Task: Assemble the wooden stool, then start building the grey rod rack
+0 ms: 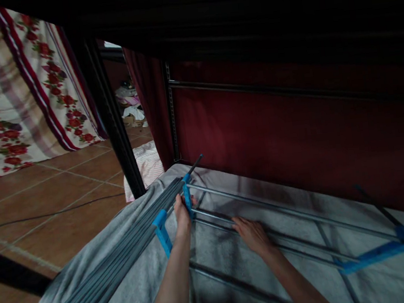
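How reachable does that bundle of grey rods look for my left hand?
Probably yes: the rod bundle lies beside your left hand, largely uncovered, though that hand may need to release the blue bracket.

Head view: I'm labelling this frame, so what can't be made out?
Head view, left hand: some fingers hidden behind the blue connector.
Head view, nearer blue connector: lower end hidden by the left forearm.
Head view, right hand: palm hidden by its own back.
Head view, overhead structure: lost in darkness.
Head view, background pile: items too small and dim.
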The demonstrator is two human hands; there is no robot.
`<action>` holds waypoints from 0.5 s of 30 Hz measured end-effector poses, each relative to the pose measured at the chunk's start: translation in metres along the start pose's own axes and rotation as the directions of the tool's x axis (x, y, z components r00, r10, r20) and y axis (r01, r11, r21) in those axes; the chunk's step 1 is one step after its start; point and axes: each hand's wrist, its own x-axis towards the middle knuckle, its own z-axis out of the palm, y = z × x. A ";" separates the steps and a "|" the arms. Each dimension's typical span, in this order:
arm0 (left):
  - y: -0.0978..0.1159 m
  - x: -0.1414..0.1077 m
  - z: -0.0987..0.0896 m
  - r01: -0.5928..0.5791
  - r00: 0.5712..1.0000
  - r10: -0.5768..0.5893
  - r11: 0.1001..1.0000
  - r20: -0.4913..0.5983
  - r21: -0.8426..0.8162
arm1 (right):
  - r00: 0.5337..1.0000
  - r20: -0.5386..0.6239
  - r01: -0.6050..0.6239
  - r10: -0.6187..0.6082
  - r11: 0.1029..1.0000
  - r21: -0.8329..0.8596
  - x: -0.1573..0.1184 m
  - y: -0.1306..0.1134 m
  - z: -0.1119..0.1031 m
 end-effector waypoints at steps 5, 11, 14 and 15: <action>0.008 -0.005 0.010 -0.001 0.976 -0.032 0.988 0.214 0.155 | 0.999 -0.016 0.028 -0.027 0.999 0.026 0.001 0.000 0.001; 0.009 -0.012 0.016 -0.058 0.988 0.027 0.979 0.153 0.198 | 1.000 -0.007 0.025 -0.024 0.998 0.052 0.002 0.001 -0.002; 0.006 -0.012 0.019 -0.087 0.992 0.062 0.970 0.113 0.228 | 1.000 -0.008 0.011 -0.011 0.998 0.063 0.002 0.001 -0.003; 0.005 -0.012 0.020 -0.099 0.992 0.077 0.966 0.100 0.238 | 1.000 -0.006 0.010 -0.009 0.998 0.067 0.002 0.001 -0.003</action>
